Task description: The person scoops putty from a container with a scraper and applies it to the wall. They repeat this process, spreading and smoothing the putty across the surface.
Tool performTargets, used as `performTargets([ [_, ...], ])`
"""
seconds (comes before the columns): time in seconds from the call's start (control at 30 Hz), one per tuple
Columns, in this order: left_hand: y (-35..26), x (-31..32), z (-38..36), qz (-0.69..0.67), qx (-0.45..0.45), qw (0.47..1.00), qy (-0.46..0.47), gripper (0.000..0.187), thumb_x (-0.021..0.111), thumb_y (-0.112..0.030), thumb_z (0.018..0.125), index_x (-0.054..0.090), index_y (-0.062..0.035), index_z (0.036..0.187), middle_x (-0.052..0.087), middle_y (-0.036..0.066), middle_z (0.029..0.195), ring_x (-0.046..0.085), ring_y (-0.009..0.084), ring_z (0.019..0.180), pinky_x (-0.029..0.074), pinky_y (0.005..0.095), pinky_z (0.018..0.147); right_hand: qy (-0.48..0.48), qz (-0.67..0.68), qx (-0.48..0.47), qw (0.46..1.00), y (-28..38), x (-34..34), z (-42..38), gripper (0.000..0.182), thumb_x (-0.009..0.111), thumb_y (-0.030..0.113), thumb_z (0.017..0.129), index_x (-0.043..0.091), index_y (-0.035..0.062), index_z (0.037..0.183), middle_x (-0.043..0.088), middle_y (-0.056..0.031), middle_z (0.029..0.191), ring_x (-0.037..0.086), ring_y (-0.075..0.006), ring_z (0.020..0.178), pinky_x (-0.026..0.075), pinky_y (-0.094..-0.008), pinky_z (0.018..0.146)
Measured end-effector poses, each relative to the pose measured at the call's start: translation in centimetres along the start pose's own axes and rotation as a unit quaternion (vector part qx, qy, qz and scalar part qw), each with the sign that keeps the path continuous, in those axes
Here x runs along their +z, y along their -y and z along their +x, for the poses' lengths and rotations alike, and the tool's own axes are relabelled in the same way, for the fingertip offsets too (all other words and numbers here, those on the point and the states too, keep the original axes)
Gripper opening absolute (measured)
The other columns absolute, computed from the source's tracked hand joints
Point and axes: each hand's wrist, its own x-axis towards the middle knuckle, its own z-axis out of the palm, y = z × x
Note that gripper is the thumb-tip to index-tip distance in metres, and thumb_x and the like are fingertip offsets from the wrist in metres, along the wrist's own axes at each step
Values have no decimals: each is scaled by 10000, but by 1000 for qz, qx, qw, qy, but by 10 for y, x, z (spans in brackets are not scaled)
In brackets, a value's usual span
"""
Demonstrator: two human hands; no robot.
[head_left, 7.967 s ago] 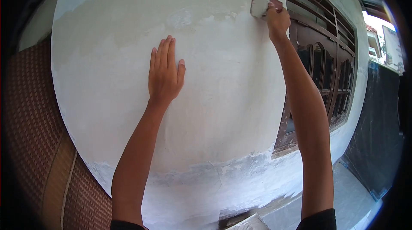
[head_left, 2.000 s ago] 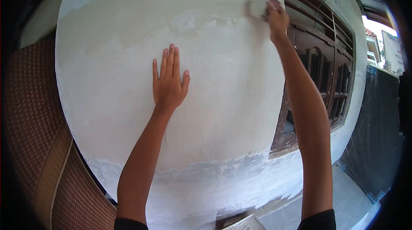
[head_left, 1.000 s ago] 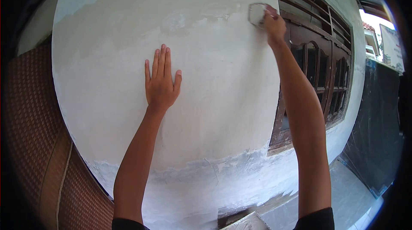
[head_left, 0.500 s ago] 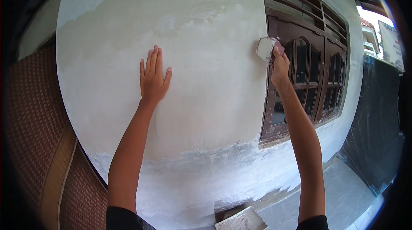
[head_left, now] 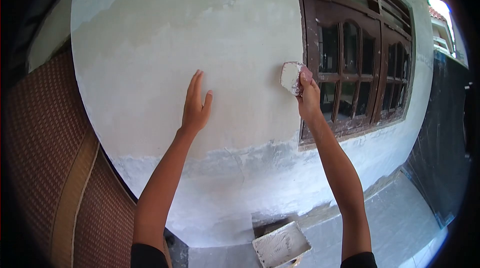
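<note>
A pale plastered wall [head_left: 240, 48] fills the middle of the view, with a rougher whitish band along its lower part. My left hand [head_left: 196, 105] is in front of the wall, fingers stretched out and holding nothing; whether it touches the surface I cannot tell. My right hand [head_left: 309, 99] grips a putty-smeared block [head_left: 291, 75], white on its flat face and reddish at the fingers. The block is at the wall just left of the brown window frame [head_left: 310, 38].
At the foot of the wall a tray [head_left: 282, 243] holds whitish paste on the grey tiled floor [head_left: 380, 218]. A woven brown panel [head_left: 40, 133] stands at the left. Dark sheeting [head_left: 442, 133] hangs at the right.
My right hand has moved the block left and down, off the window frame's edge. My left hand has shifted right and down and turned more side-on. The view has tilted slightly, showing more tray.
</note>
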Motion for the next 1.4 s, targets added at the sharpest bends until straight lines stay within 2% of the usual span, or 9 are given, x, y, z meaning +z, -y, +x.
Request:
performTargets([
  [0.3,-15,9,-101,-156,-211,964,32,449,443,-196,1003,400,-54,1427,420,136,1469,372,260,1387,308,374,1116,-22,0,67,997,-28,-60,-81,228,576,158,943,594,53,1144,640,-33,1068,625,-133,965,505,-285,850],
  [0.57,-24,43,-247,-171,-273,944,73,409,462,-185,997,447,-42,1381,482,157,1403,444,284,1323,359,379,1077,-78,-61,187,977,-78,-127,-204,268,555,130,943,550,4,1179,619,-64,1118,613,-157,997,515,-305,863],
  [0.83,-57,96,-432,-197,-378,896,128,383,474,-151,987,479,-22,1348,526,163,1356,484,295,1286,373,387,1068,-180,-153,316,919,-146,-266,-338,313,601,139,944,556,-31,1202,629,-84,1108,620,-157,996,501,-299,867],
  [0.97,-82,124,-543,-192,-451,856,166,393,484,-158,984,478,-19,1351,530,165,1354,485,297,1286,376,387,1066,-167,-221,332,901,-181,-359,-405,252,586,153,964,577,22,1179,638,-37,1047,617,-122,943,506,-276,826],
  [1.17,-130,156,-702,-193,-547,792,190,400,494,-177,987,473,-8,1350,524,180,1359,485,301,1286,375,389,1065,-141,-440,378,802,-215,-474,-495,229,556,146,979,582,4,1157,645,-42,1056,604,-126,922,475,-280,822],
  [1.23,-147,163,-741,-209,-576,762,211,417,473,-167,1003,437,-2,1384,479,178,1405,447,291,1327,335,391,1105,-100,-536,367,754,-230,-511,-519,249,597,190,939,588,3,1103,658,-139,1057,633,-216,956,478,-348,828],
  [1.27,-154,165,-760,-218,-590,749,208,431,478,-175,1004,421,0,1394,464,184,1416,437,294,1335,329,389,1109,-100,-537,375,749,-238,-520,-527,249,597,190,939,588,3,1103,658,-139,1057,633,-216,956,478,-348,828],
  [1.33,-161,172,-796,-215,-612,732,211,444,480,-180,999,412,0,1399,464,189,1418,433,300,1338,334,388,1103,-1,-660,293,692,-248,-526,-532,220,604,180,913,610,-6,1030,678,-185,918,662,-317,840,490,-390,766],
  [1.4,-165,179,-820,-212,-630,717,211,457,482,-184,994,402,-1,1404,464,193,1420,430,305,1341,339,388,1096,50,-705,259,659,-264,-532,-529,198,606,168,900,618,-4,998,669,-195,847,655,-354,798,490,-412,727],
])
